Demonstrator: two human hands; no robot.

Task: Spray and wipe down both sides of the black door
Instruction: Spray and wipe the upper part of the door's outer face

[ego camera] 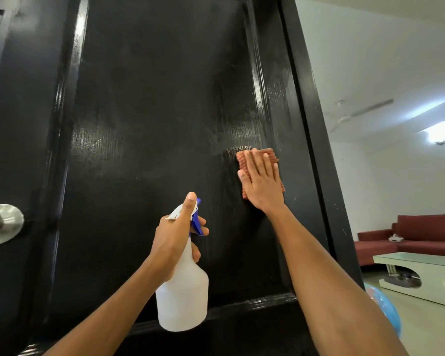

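The black door (152, 111) fills most of the view, with a recessed panel that shows a hazy wet film. My left hand (176, 237) grips the neck of a white spray bottle (183, 291) with a blue trigger, nozzle aimed at the panel, thumb on top of the head. My right hand (261, 181) lies flat, fingers together, and presses a folded reddish-orange cloth (267, 153) against the panel's right side, near the raised moulding. A darker wiped patch sits just left of the cloth.
A silver door knob (0, 223) sticks out at the left edge. Past the door's right edge lie a room with a red sofa (416, 237), a pale low table (421, 273), a ceiling fan (357, 113) and a blue ball (383, 307) on the floor.
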